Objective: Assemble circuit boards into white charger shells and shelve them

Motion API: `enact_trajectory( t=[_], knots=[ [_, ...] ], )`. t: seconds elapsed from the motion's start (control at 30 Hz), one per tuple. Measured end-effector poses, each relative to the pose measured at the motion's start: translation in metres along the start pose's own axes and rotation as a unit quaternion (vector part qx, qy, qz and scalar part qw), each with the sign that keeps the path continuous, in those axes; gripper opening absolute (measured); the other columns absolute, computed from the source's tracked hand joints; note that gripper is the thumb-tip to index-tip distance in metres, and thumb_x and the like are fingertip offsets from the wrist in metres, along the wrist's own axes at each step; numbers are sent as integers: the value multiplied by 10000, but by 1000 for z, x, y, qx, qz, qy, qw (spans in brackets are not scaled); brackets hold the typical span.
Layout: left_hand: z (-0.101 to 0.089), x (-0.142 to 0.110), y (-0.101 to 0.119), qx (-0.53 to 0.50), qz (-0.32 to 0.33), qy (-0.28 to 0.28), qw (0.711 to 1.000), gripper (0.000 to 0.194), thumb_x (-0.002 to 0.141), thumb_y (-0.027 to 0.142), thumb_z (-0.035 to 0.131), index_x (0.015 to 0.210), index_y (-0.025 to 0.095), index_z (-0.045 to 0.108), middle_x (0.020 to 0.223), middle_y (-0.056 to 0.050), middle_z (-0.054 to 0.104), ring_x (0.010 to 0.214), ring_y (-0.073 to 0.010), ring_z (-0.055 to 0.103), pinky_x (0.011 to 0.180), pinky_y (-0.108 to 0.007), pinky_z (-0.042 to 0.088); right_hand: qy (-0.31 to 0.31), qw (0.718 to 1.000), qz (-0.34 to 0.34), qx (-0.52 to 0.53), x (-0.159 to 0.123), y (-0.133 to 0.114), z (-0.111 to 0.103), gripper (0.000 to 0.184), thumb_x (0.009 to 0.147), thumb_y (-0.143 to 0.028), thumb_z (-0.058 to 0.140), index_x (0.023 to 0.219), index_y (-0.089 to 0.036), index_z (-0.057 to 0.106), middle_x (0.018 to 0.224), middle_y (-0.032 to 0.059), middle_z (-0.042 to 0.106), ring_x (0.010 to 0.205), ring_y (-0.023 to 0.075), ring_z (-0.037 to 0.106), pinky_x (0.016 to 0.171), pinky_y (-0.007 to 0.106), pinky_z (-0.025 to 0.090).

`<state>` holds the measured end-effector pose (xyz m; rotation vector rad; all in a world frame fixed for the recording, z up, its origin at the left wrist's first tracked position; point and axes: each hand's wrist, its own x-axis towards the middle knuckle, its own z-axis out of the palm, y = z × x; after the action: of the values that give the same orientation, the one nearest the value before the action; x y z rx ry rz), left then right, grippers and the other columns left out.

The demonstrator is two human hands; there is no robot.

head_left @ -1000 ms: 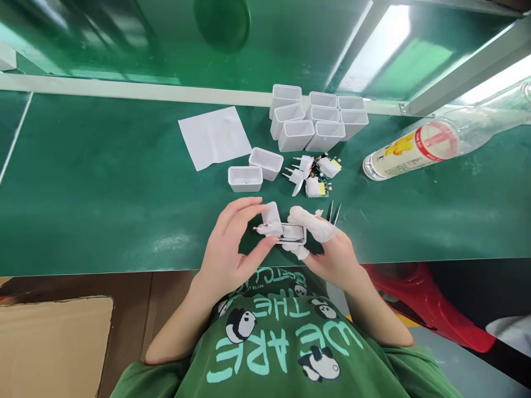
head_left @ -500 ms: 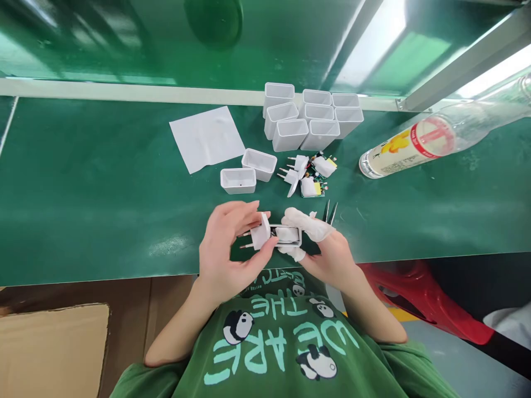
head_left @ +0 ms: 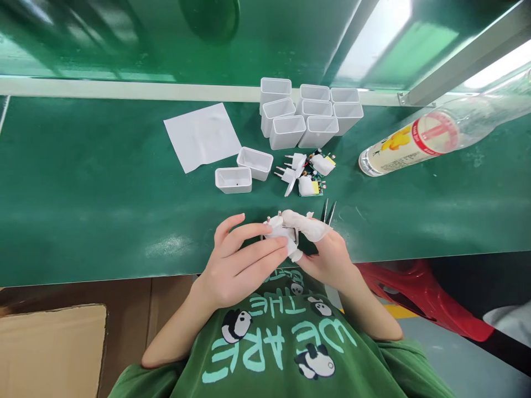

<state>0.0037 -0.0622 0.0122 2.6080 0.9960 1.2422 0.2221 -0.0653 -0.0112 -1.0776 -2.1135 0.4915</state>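
Change: since the earlier frames the left hand [head_left: 236, 265] has closed in over the white charger plug [head_left: 279, 232]; the plug cap that stuck out sideways with its pins showing now sits pressed against the housing, only a pin tip peeping out at the top.
Table [head_left: 83, 182]: green mat filling the middle band of the frame, with a pale rail along its far edge.
Cardboard [head_left: 50, 348]: brown sheet at lower left, below the table edge.
Red stool [head_left: 415, 298]: lower right, beneath the table.
Bottle [head_left: 418, 141]: clear plastic, red and yellow label, lying on its side at right of the frame.
Paper sheet [head_left: 203, 135]: white, flat on the table, upper centre-left.
Empty housings [head_left: 309, 116]: seven white shells clustered at upper centre, openings up, touching each other.
Two loose housings [head_left: 244, 172]: just left of centre, side by side.
Plug parts [head_left: 305, 174]: small pile of pin caps and green circuit boards, just right of the loose housings.
Left hand: fingers curled narrow, pressing on the near side of the charger plug.
Right hand [head_left: 327, 254]: white cots on its fingers [head_left: 309, 225], which close over the plug's top and right end; the thumb tip underneath.
Charger plug: at centre of the frame, above the near table edge, held between both hands.
Tweezers [head_left: 328, 210]: dark tips showing just beyond the right hand.
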Motion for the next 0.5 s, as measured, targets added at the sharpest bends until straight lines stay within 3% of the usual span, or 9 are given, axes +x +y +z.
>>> enact_trajectory(
  t=[0.13,0.3,0.37,0.43,0.5],
  knots=[
    [3,-14,1,14,-1,23,1000,218,779,91,789,924,231,706,979,6,799,1021,-195,710,1015,-433,529,-6,1000,0,9,-4,5,2,625,894,-201,631,1482,-244,426,1220,86,725,1078,253,709,928,407,606],
    [9,-18,6,9,-14,26,1000,258,732,81,794,898,233,669,961,-16,725,994,-193,691,977,-430,566,-71,996,-44,-34,-12,9,1,521,892,-127,619,1385,-277,542,1214,118,689,1042,262,700,848,407,607],
    [14,-18,8,-43,-70,53,995,289,720,221,824,933,231,629,1040,-48,646,1059,-233,666,957,-454,579,-74,993,-71,-58,-12,9,0,561,876,-68,609,1387,-295,549,1272,124,656,1056,255,689,841,399,600],
    [19,-16,10,-107,-159,79,978,493,682,398,869,1036,237,565,1181,-87,589,1160,-277,632,939,-475,589,-74,992,-83,-64,-11,9,-2,642,866,-36,588,1434,-327,508,1276,111,650,1042,240,688,812,377,600],
    [25,-15,11,-161,-224,70,959,671,671,424,893,1178,244,491,1261,-111,595,1193,-272,634,944,-453,593,-76,992,-84,-62,-10,9,-3,690,874,-47,580,1485,-342,451,1245,108,657,1031,238,691,793,369,601]
  ],
)
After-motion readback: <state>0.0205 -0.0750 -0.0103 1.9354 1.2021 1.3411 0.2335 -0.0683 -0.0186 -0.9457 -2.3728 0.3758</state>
